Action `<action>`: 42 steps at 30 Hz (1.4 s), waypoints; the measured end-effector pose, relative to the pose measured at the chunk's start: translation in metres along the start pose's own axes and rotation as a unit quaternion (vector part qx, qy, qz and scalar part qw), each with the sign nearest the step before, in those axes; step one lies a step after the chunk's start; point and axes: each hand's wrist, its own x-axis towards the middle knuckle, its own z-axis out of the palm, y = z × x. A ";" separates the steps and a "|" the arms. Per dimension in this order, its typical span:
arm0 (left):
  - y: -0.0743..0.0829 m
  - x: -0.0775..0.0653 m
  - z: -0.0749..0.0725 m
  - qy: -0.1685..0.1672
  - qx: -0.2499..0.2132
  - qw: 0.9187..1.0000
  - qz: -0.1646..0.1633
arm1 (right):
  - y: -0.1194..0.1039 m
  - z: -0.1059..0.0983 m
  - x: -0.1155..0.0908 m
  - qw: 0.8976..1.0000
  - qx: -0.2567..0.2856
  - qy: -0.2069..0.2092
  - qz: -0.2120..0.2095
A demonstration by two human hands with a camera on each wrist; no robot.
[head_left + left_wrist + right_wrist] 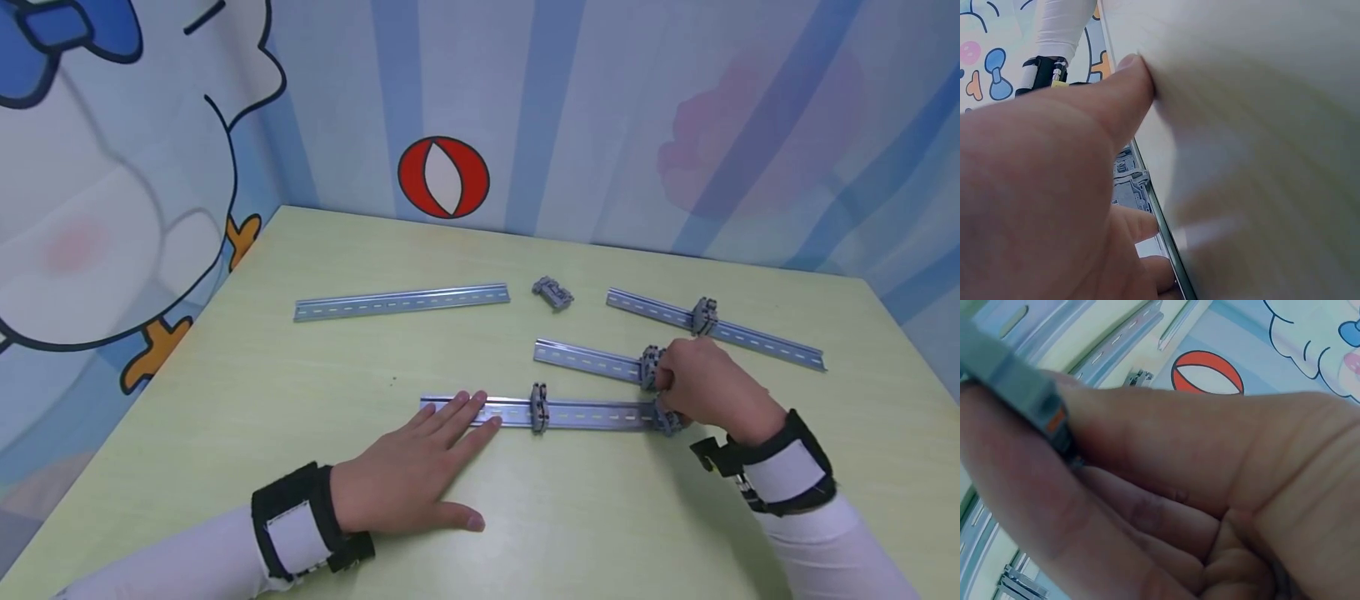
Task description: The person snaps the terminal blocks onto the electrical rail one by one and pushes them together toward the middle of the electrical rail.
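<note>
Resting spread left hand [412, 475] on a slotted silver metal rail [600, 415]; pinching a small grey plastic-looking clip [666, 418] at its right end with right hand [716, 383], partly hiding another such rail [585, 358] behind.

Table [187, 442] is seen fwd/down from head, far corners incl.; L hand [1054, 175] & R hand [1166, 462] shot close-up from wrists; ball [444, 177] past far edge shared by head/R wrist.

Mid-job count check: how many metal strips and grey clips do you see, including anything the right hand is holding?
Metal strips: 4
Grey clips: 5, one of them pinched by the right hand
Total: 9
</note>
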 end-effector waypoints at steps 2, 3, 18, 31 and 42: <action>0.000 0.000 -0.001 -0.001 -0.001 1.000 0.000 | 0.000 0.000 0.001 1.000 0.001 -0.003 0.001; 0.000 0.000 -0.001 -0.001 -0.002 1.000 -0.001 | 0.001 0.000 0.001 1.000 0.005 -0.006 0.000; 0.000 0.000 -0.002 -0.006 -0.008 1.000 -0.004 | 0.023 -0.017 -0.003 0.991 0.096 -0.093 -0.022; 0.000 0.000 -0.001 -0.006 -0.004 1.000 -0.002 | 0.042 -0.024 -0.004 0.981 0.139 -0.126 -0.056; -0.002 0.000 0.000 -0.003 -0.005 1.000 -0.001 | 0.043 -0.021 -0.003 0.976 0.167 -0.126 -0.063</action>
